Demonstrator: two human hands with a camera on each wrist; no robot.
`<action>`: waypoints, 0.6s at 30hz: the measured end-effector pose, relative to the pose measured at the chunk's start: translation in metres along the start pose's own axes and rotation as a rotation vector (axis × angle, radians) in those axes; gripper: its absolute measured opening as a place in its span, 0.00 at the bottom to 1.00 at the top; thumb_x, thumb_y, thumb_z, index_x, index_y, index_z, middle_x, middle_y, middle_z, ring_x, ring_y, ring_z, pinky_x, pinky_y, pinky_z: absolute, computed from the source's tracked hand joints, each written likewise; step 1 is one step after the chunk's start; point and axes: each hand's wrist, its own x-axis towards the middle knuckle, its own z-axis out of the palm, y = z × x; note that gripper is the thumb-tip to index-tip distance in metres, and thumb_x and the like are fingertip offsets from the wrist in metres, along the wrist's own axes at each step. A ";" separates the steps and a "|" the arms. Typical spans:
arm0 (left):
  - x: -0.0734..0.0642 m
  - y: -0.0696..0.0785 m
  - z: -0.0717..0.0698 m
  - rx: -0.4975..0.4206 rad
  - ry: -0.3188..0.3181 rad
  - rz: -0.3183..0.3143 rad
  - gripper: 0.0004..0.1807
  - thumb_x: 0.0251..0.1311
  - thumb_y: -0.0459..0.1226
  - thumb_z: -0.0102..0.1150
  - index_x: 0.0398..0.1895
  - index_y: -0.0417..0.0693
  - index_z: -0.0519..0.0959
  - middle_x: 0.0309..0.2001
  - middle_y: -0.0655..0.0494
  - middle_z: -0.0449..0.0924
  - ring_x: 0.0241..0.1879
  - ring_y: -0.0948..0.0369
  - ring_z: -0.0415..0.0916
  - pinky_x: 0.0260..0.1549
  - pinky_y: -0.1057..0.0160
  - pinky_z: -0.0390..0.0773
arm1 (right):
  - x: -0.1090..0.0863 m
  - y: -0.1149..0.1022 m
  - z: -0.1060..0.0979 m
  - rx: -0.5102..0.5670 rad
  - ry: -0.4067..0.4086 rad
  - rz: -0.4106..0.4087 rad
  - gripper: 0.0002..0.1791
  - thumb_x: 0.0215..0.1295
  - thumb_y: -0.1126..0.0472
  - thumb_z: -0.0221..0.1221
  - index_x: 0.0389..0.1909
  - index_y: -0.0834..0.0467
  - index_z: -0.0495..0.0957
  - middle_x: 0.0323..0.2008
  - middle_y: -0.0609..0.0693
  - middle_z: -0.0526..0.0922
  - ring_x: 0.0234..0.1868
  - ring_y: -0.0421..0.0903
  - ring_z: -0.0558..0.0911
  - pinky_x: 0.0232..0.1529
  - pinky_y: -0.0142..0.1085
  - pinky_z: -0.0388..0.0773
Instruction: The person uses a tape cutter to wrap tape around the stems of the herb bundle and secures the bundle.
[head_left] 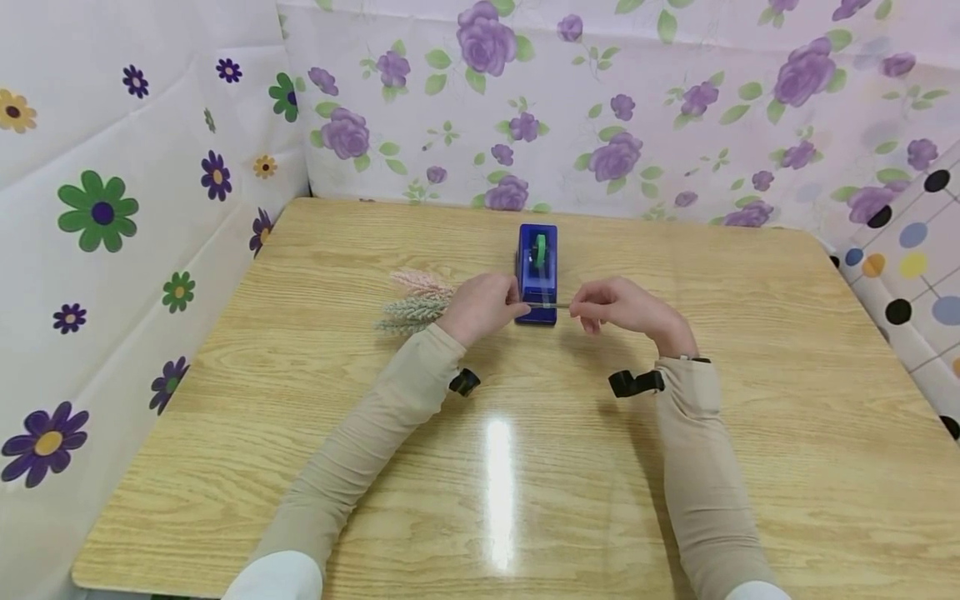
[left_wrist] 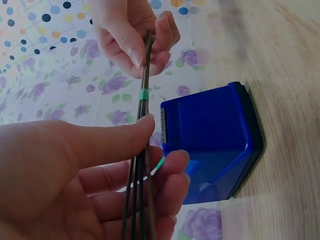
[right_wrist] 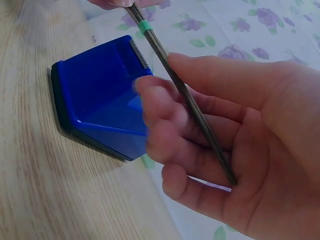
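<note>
Between the two hands runs a thin bundle of dark stems (left_wrist: 141, 165), level across the front of a blue tape dispenser (head_left: 537, 279). My left hand (head_left: 483, 308) pinches it between thumb and fingers. Fluffy dried-grass heads, pink (head_left: 422, 282) and pale green (head_left: 411, 315), stick out beyond that hand to the left. With thumb and fingers my right hand (head_left: 621, 307) holds the bundle near its bare end, which crosses the palm in the right wrist view. A green tape band (right_wrist: 144, 26) circles the stems between the hands. The dispenser's toothed cutter (left_wrist: 164, 125) faces the stems.
A green tape roll (head_left: 539, 250) sits inside the dispenser. The wooden table (head_left: 337, 517) reaches back to a flowered cloth (head_left: 555, 108), with another cloth (head_left: 150, 275) along the left. Black wrist mounts (head_left: 636, 383) jut inward from the sleeves.
</note>
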 end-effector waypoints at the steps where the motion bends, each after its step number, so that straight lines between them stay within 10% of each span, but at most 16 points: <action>1: 0.000 0.000 0.000 0.003 0.004 0.004 0.12 0.66 0.46 0.59 0.33 0.46 0.77 0.31 0.55 0.79 0.27 0.62 0.69 0.28 0.66 0.67 | 0.000 0.000 0.000 0.001 -0.002 0.000 0.18 0.74 0.56 0.51 0.43 0.68 0.80 0.22 0.52 0.77 0.24 0.44 0.76 0.34 0.41 0.77; 18: 0.001 -0.001 0.001 -0.055 0.042 0.002 0.16 0.69 0.45 0.54 0.35 0.42 0.83 0.26 0.56 0.78 0.23 0.62 0.68 0.25 0.67 0.66 | 0.003 -0.002 0.001 -0.032 0.034 0.045 0.18 0.75 0.55 0.50 0.41 0.67 0.81 0.22 0.49 0.74 0.27 0.45 0.74 0.37 0.42 0.75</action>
